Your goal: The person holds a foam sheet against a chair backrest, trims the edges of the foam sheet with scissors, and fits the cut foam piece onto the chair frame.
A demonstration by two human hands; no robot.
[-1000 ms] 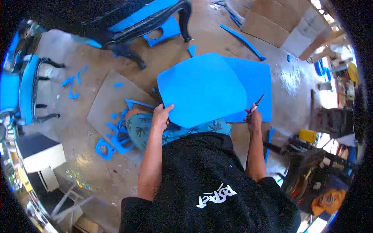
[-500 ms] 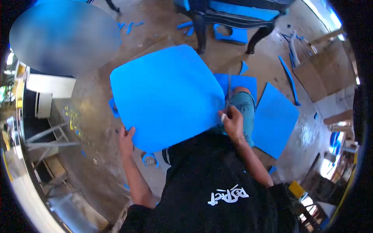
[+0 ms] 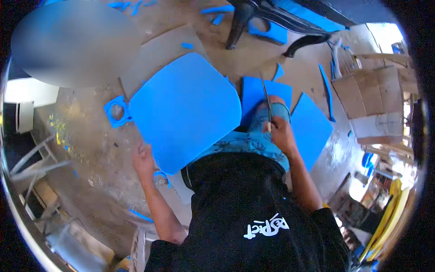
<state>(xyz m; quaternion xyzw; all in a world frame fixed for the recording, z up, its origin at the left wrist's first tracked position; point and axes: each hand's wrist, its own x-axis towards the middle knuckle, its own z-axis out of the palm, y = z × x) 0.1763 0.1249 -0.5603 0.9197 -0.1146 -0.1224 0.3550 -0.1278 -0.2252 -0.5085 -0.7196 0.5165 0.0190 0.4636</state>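
Observation:
My right hand (image 3: 283, 136) is closed around the handle of a long, thin-bladed knife (image 3: 266, 97), its blade pointing away from me above my right knee. A large blue foam sheet (image 3: 186, 113) with rounded corners lies in front of me, its near edge by my lap. My left hand (image 3: 144, 162) is beside the sheet's lower left edge, fingers loosely bent and slightly blurred; it seems to have come off the foam. Under my knee is another blue foam piece (image 3: 249, 95), and to its right a bigger blue sheet (image 3: 312, 129).
Foam offcuts lie about the floor, including a piece with a round hole (image 3: 117, 111) and a long strip (image 3: 327, 93). A dark carved furniture leg (image 3: 240, 22) stands ahead. Cardboard (image 3: 369, 93) is at right, a metal frame (image 3: 36, 158) at left.
The foam sheet has moved left and lower, away from the knife. My left hand has loosened from its edge. The knife, blurred before, now shows clearly in my right hand.

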